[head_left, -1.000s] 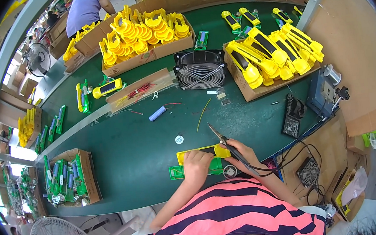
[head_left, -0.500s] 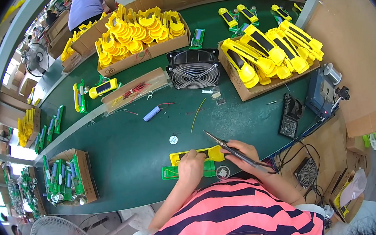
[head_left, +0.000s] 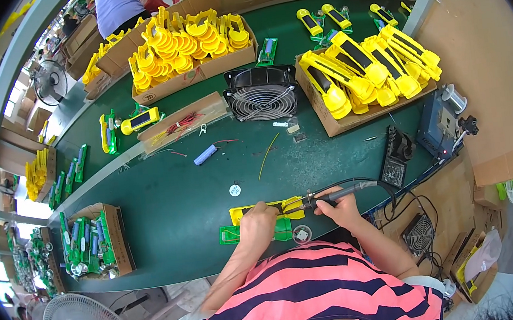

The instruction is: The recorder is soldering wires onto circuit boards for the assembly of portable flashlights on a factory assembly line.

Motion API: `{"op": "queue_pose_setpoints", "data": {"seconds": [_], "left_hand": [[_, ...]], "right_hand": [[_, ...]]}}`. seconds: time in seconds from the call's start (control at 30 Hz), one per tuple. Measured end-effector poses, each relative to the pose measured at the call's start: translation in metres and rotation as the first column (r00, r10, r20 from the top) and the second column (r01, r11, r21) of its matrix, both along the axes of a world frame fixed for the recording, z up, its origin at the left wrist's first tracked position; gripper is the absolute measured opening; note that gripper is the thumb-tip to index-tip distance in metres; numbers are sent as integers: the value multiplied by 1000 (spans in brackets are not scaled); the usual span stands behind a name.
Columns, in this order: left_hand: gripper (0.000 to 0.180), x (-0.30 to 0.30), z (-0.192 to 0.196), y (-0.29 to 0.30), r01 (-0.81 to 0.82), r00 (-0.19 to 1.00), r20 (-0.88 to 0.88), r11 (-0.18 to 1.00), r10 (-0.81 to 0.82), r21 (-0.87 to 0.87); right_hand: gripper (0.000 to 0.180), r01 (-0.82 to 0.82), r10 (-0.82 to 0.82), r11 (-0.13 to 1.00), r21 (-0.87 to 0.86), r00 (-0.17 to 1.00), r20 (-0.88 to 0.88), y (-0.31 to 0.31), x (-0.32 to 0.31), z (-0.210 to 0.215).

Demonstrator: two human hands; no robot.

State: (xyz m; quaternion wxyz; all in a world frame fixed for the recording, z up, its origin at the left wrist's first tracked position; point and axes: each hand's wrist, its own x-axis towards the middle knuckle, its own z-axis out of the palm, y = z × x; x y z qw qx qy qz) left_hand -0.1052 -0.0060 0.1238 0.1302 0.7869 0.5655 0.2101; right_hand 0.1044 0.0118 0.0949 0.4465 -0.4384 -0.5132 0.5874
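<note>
My right hand [head_left: 340, 208] is closed round a soldering iron [head_left: 352, 190], whose metal end points left over the open yellow lamp housing [head_left: 294, 205]. Over the middle of that housing, my left hand [head_left: 258, 226] has its fingers pinched together; whatever is between them is hidden. A green housing [head_left: 229, 234] with a thin wire lies just below the yellow one, partly behind my left hand. By its right end is a small round clear part [head_left: 302, 234]. Above the housings a white round disc [head_left: 235, 190] lies on the green table.
A box of yellow lamp parts [head_left: 375, 79] and a soldering station [head_left: 437, 125] stand right, beside an iron stand [head_left: 397, 158]. A fan [head_left: 263, 100] sits centrally. Boxes hold yellow hooks [head_left: 182, 43] and green units [head_left: 93, 243]. A blue cell [head_left: 206, 154] lies mid-table.
The soldering iron has swung from pointing up and left to lying nearly level, its end now over the yellow housing. My right hand has shifted slightly right; my left stays almost in place.
</note>
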Motion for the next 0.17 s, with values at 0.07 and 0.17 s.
{"op": "queue_pose_setpoints", "data": {"seconds": [0.07,0.17], "left_hand": [[9,0,1,0,-7,1000,-16,999,6,-37],[9,-1,-1,1,1,1000,2,999,-1,-50]], "right_hand": [[12,9,-9,1000,-2,1000,12,-1,-1,-1],[13,0,0,1000,13,1000,25,-1,0,-4]]}}
